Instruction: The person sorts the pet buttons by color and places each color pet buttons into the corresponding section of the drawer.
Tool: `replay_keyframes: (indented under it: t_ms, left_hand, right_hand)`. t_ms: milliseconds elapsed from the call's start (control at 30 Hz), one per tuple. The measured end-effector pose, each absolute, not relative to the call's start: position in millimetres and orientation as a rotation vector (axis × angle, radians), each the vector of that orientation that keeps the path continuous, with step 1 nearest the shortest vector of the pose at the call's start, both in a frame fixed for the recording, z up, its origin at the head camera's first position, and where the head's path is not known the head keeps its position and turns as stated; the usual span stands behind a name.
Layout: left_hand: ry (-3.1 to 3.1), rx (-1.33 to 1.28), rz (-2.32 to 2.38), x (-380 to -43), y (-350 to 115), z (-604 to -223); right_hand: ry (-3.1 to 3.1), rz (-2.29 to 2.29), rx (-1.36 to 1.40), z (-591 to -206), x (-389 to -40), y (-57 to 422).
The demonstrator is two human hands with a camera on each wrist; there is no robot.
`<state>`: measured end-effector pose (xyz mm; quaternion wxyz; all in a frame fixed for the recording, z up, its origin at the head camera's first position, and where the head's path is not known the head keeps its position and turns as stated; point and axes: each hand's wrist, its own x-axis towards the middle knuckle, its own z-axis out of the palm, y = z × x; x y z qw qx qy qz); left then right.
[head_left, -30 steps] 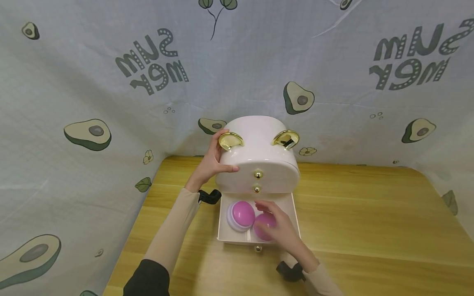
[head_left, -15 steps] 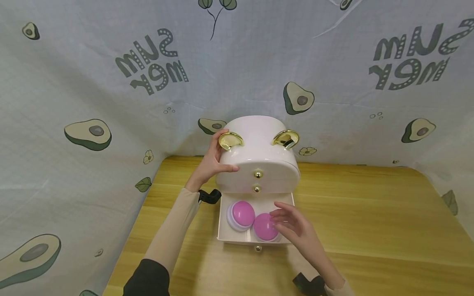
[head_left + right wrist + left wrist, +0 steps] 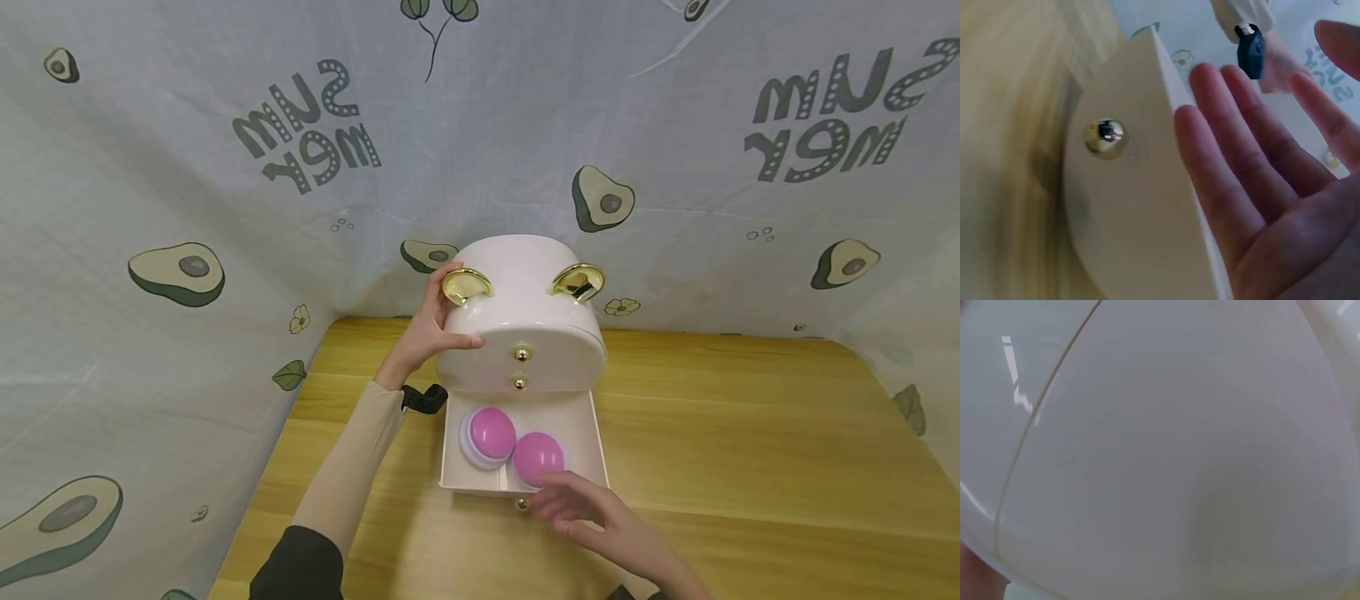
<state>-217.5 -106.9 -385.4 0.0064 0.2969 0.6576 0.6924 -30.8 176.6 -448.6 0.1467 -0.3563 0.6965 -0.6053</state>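
A glossy white storage box [image 3: 517,304] with two gold ears stands on the table, its lower drawer [image 3: 577,408] pulled out. Inside the drawer lie two round jars with pink domed lids, the left jar [image 3: 492,433] and the right jar [image 3: 537,459]. My left hand [image 3: 423,333] grips the box's left side, thumb on the front and fingers round behind the ear. At the drawer's front edge, my right hand [image 3: 592,518] hovers with relaxed, parted fingers and holds nothing. Close by is the drawer's gold knob [image 3: 1105,137], apart from those fingers in the right wrist view.
Two more gold knobs, an upper knob [image 3: 522,354] and a lower knob [image 3: 519,383], sit on the box front. Behind the wooden table [image 3: 735,433] hangs a pale cloth [image 3: 487,125] printed with avocados, close to the box's back.
My right hand has drawn away from the right jar, first to the right, then down and toward me to the drawer's front. The left hand, box and jars have stayed put.
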Motion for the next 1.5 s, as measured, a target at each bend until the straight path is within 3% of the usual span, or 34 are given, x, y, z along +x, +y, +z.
replay_keyframes:
  t_ms: [633, 967, 1500]
  left_hand:
    - [2.043, 0.927, 2.171, -218, -107, -386]
    - [2.039, 0.915, 2.184, -216, -105, -385]
    - [2.052, 0.938, 2.177, -217, -106, -385]
  right_hand:
    - [1.782, -1.716, -1.068, -496, -21, 174]
    - [1.809, -1.692, -0.891, -504, -20, 170]
    - [1.867, -1.798, -0.926, -510, -24, 163]
